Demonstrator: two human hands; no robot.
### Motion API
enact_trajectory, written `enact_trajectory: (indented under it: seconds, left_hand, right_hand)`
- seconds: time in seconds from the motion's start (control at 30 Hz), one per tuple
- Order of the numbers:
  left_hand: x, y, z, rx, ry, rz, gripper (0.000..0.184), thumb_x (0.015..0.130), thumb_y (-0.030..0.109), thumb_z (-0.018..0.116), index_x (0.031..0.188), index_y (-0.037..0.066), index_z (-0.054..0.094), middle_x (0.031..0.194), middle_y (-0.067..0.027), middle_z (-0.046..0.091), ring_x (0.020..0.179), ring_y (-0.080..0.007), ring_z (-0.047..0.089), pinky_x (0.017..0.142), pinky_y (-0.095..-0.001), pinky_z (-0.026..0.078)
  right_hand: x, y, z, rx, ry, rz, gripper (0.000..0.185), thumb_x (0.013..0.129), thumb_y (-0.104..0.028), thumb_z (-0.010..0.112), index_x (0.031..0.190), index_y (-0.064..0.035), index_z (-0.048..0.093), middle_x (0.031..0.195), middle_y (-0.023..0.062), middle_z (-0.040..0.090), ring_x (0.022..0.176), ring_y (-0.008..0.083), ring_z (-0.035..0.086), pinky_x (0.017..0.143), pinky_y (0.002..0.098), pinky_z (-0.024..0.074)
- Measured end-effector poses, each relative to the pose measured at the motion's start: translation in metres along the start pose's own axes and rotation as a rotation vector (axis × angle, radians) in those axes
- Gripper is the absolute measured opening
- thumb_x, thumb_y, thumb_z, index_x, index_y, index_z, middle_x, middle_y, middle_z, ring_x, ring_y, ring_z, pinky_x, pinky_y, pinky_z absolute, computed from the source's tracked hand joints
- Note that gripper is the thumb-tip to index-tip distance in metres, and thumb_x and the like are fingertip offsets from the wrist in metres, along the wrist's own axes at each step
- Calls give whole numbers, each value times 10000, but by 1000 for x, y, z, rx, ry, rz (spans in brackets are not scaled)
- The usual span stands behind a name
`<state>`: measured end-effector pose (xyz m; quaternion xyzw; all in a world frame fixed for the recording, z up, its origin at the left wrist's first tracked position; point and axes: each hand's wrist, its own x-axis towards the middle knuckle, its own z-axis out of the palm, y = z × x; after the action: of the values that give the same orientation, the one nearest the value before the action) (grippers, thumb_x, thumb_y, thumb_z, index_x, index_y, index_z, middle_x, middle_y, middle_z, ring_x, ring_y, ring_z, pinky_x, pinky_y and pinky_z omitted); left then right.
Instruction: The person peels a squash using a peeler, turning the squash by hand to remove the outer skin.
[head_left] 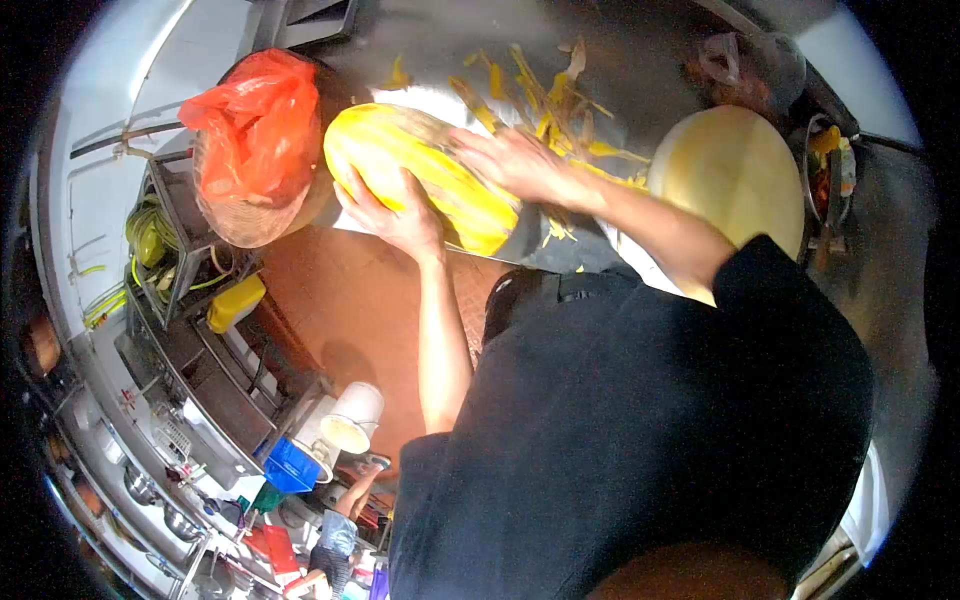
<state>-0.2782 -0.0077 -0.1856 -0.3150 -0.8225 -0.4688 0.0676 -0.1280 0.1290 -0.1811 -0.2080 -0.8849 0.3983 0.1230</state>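
A large oblong yellow melon or squash, streaked and partly peeled, lies at the near edge of the metal worktop. My left hand is closed around its near side, thumb and fingers pressed to the skin. Over its far right side is my right hand, fingers bent and close to the surface. Anything inside that hand is hidden and slightly blurred. Long strips of yellow peel are scattered behind and beside the fruit.
A red plastic bag sits atop a container to the left. On the right lies a round pale board, with a bowl of scraps past it. Below left are metal shelving, a white bucket and another person.
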Motion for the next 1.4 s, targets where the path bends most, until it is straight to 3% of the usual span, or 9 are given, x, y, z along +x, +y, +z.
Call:
enact_trajectory:
  seconds: [0.2,0.4,0.53,0.73,0.8,1.0,1.03,1.13,1.4]
  left_hand:
    - [-1,-9,3,-13,-13,39,738,946,384,713,1545,54,435,1601,-292,312,1463,-454,333,1205,-559,270]
    - [-3,-16,-7,-136,-10,45,763,949,393,706,1560,42,412,1621,-245,325,1493,-393,317,1236,-527,225]
    - [-9,-37,-5,-308,21,-46,778,938,368,709,1564,36,388,1620,-232,334,1500,-387,308,1246,-516,208]
    - [-5,-34,-13,-243,-22,-26,754,938,252,697,1564,9,354,1619,-188,342,1496,-336,323,1247,-484,227]
    - [-10,-29,-16,-199,-29,-17,745,929,272,707,1553,18,389,1618,-206,340,1498,-354,318,1247,-496,224]
    - [0,-9,-4,-61,-41,-2,762,901,323,761,1546,80,438,1624,-270,308,1498,-436,305,1227,-539,255]
    - [-1,-12,-5,-42,-48,13,743,912,305,747,1543,63,438,1624,-268,305,1497,-427,311,1228,-532,258]
    - [-1,-17,-6,-84,-78,36,727,940,291,723,1547,28,423,1626,-249,315,1498,-396,319,1231,-512,258]
    - [-10,-36,-22,-426,-41,-125,736,975,323,699,1561,16,379,1618,-186,339,1495,-344,322,1247,-481,247]
  right_hand:
    - [-175,23,5,60,-115,277,436,1062,-370,534,1456,-190,583,778,255,671,644,383,690,615,492,556]
    - [-33,8,-46,102,13,269,441,1068,-399,512,1429,-171,625,773,224,685,585,321,644,658,457,511]
    - [114,12,-23,65,93,-137,427,1049,-427,532,1382,-196,667,994,192,759,783,344,709,720,460,536]
    - [244,5,5,56,-481,-237,431,1058,-411,479,1301,-126,693,1067,199,751,857,390,706,787,492,534]
    - [217,25,5,52,-408,-433,427,1059,-395,481,1299,-106,684,1067,205,746,854,392,703,781,485,533]
    - [-30,-5,-2,237,-128,344,495,1086,-345,469,1462,-34,552,1136,286,704,892,383,740,838,473,581]
    - [-73,19,43,116,316,-33,477,1083,-326,486,1471,-56,547,1021,297,715,780,412,730,748,486,582]
    - [-170,17,18,148,-196,427,466,1077,-334,510,1493,-126,543,894,287,705,824,383,740,753,469,563]
    - [-66,45,-40,81,102,264,432,1077,-409,509,1460,-234,603,632,155,594,537,216,560,561,396,455]
